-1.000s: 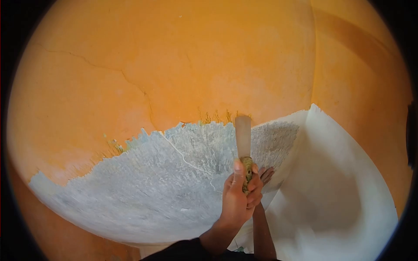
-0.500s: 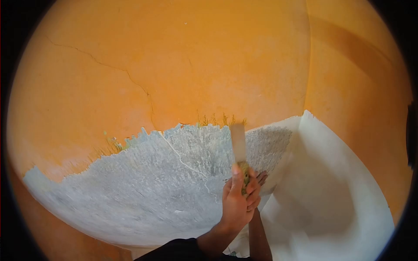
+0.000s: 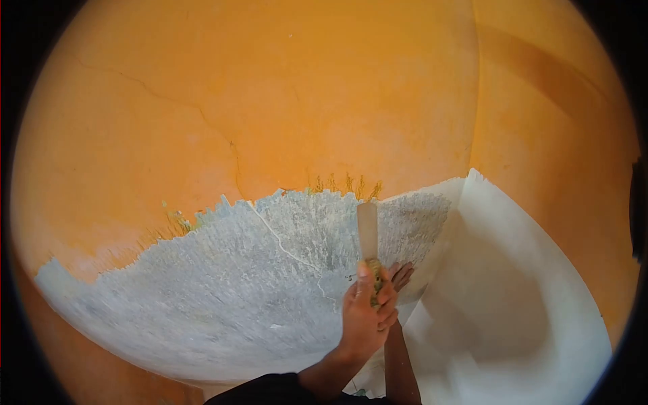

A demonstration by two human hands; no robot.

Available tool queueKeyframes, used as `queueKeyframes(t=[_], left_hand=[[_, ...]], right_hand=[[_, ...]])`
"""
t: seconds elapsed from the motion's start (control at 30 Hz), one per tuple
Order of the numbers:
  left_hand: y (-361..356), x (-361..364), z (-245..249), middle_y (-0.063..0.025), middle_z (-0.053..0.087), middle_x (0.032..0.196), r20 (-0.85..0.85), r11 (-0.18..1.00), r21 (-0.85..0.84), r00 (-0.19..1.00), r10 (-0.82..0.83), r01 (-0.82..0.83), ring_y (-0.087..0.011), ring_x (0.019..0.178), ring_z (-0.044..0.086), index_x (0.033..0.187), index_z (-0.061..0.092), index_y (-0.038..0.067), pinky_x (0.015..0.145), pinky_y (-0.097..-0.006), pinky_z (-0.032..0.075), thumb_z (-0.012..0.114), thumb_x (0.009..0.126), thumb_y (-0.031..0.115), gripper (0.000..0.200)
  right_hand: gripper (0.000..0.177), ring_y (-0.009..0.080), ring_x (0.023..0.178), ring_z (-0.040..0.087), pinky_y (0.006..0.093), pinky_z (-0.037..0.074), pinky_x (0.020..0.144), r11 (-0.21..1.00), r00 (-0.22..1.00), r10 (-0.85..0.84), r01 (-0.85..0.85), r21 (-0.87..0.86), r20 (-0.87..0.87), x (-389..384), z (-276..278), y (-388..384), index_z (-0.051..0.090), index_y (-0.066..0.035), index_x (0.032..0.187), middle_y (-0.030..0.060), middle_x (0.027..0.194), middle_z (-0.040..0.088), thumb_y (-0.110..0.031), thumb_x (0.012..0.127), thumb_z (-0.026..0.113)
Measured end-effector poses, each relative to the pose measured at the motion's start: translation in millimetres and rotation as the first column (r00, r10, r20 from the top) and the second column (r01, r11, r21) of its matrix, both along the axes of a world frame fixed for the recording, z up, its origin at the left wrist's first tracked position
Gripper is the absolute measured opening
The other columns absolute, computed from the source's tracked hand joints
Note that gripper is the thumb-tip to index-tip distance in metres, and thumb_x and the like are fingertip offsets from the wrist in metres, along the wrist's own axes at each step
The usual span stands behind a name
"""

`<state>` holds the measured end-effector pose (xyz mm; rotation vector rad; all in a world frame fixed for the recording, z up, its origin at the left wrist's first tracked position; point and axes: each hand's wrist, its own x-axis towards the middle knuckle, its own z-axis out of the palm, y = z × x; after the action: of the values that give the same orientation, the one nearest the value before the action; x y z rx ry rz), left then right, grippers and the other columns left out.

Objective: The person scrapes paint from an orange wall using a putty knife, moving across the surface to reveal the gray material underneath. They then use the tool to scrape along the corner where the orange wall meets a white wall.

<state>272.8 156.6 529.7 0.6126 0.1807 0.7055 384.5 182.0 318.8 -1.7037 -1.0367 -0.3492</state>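
- scraper (image 3: 367, 226) with flat grey metal blade, over rough grey wall patch (image 3: 229, 290)
- probably light, fairly stiff; best held by mottled yellow-brown handle (image 3: 374, 268)
- gripped in left hand (image 3: 364, 314), just left of outstretched, empty right hand (image 3: 403, 275)

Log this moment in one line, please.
left hand: gripping scraper; right hand: fingers extended, partly hidden; blade: over grey patch, tip just below orange paint; blade contact: unclear

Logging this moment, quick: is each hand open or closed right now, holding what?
Left hand: closed on the scraper.
Right hand: open, fingers extended, seemingly against the wall, partly hidden.
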Motion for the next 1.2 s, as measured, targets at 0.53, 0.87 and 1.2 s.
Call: queueKeyframes(t=[0.53, 0.87, 1.2], left_hand=[[6, 17, 16, 0.0029, 0.038, 0.066, 0.093, 0.998, 0.027, 0.994, -0.063, 0.060, -0.0049, 0.043, 0.030, 0.096, 0.049, 0.007, 0.035, -0.0192, 0.024, 0.039, 0.098, 0.046, 0.041], [7, -2, -7, 0.0035, 0.036, 0.062, 0.193, 0.970, -0.138, 0.966, -0.174, 0.202, -0.0052, 0.041, 0.028, 0.095, 0.048, 0.009, 0.033, -0.0207, 0.023, 0.035, 0.097, 0.052, 0.045], [7, -7, -8, 0.0036, 0.035, 0.062, 0.211, 0.975, -0.102, 0.962, -0.175, 0.199, -0.0050, 0.040, 0.025, 0.094, 0.047, 0.009, 0.033, -0.0197, 0.022, 0.032, 0.096, 0.055, 0.048]], right_hand=[[0.101, 0.0503, 0.134, -0.024, 0.0636, -0.015, 0.102, 1.000, 0.999, -0.030, 0.030, 0.006, 0.013, -2, 5, -6, -0.013, -0.005, 0.146, 0.0312, 0.147, -0.023, -0.048, 0.086, 0.055], [0.099, 0.0504, 0.134, -0.024, 0.0636, -0.015, 0.102, 1.000, 1.000, -0.019, 0.019, -0.001, 0.014, -3, 3, -7, -0.012, -0.005, 0.146, 0.0311, 0.147, -0.023, -0.047, 0.086, 0.055], [0.098, 0.0505, 0.134, -0.024, 0.0635, -0.015, 0.102, 1.000, 1.000, -0.022, 0.022, 0.000, 0.017, 2, 5, -2, -0.012, -0.005, 0.146, 0.0310, 0.147, -0.023, -0.046, 0.087, 0.054]])
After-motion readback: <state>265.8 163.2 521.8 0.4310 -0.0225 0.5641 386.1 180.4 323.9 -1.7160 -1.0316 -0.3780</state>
